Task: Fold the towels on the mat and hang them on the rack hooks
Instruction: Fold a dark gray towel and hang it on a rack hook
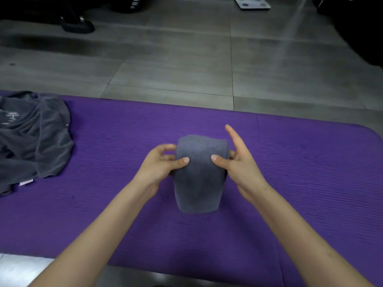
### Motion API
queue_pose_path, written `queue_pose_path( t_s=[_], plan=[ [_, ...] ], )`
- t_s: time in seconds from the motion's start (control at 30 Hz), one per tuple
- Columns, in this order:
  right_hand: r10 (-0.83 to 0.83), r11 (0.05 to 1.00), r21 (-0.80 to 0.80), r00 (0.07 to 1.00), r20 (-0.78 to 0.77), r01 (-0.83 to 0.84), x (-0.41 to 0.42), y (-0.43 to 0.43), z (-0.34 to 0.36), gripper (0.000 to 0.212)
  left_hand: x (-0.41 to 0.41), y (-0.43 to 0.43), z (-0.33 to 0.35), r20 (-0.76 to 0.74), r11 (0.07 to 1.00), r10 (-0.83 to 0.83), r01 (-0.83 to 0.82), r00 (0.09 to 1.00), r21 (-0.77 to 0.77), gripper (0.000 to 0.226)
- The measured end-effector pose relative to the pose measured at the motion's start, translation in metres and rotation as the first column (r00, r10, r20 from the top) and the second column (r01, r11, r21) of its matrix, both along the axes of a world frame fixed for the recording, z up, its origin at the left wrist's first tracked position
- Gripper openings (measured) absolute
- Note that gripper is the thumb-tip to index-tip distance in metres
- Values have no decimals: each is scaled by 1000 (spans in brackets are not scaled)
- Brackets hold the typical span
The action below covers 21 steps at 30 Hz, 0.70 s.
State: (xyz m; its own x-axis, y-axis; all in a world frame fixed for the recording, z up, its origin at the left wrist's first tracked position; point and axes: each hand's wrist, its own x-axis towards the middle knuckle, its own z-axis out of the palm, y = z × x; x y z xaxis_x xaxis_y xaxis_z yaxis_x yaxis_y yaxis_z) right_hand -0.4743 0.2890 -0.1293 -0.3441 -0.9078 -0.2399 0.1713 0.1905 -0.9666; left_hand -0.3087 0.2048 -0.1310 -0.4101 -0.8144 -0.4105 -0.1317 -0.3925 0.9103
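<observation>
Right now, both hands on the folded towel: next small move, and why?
Probably lift the folded grey towel clear of the purple mat and carry it toward the rack. The left hand and right hand both pinch its sides, it looks folded, and no rack shows in this view. The crumpled grey towel at the mat's left end comes after.

Folded grey towel (199,179) over purple mat (290,183)

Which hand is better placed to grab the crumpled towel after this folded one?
Left, probably. The crumpled towel lies at the left end of the mat, on the side of the left hand; the right hand would have to cross over. Both now hold the folded towel.
</observation>
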Motion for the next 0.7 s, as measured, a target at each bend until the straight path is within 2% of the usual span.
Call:
queue_pose_path(
  t_s=[0.03,0.1,0.17,0.23,0.33,0.43,0.5,0.57,0.6,0.63,0.7],
  plan=[
    [69,998,1,996,-61,-69,-4,-2,2,82,0,-3,-1,4,999,-10,10,1000,-34,59],
    [195,981,19,964,-183,-194,-16,-6,8,84,2,-9,-1,30,975,-135,138,990,-175,82],
    [301,953,58,919,-256,-296,-27,-11,14,82,4,-18,0,147,901,-263,297,954,-317,89],
    [349,937,80,913,-210,-340,-37,-16,16,81,4,-27,-1,310,824,-298,407,903,-394,92],
    [354,934,117,912,-209,-336,-47,-25,9,77,-3,-34,-6,493,774,-229,465,839,-431,89],
    [368,927,171,891,-264,-333,-54,-38,-1,68,-15,-42,-9,613,724,-121,492,781,-484,72],
    [387,917,188,897,-212,-351,-63,-48,-6,60,-23,-56,-9,708,660,-69,565,702,-495,63],
    [417,901,205,895,-160,-383,-76,-62,-9,54,-31,-77,-13,779,607,-76,649,623,-459,63],
    [427,893,215,895,-129,-395,-83,-70,-10,52,-34,-89,-16,774,604,-118,664,622,-441,65],
    [430,887,228,898,-96,-401,-91,-77,-10,51,-38,-98,-18,728,631,-185,648,660,-427,64],
    [430,879,248,902,-38,-408,-104,-86,-10,50,-45,-105,-18,517,752,-349,563,782,-343,61]
  ],
)
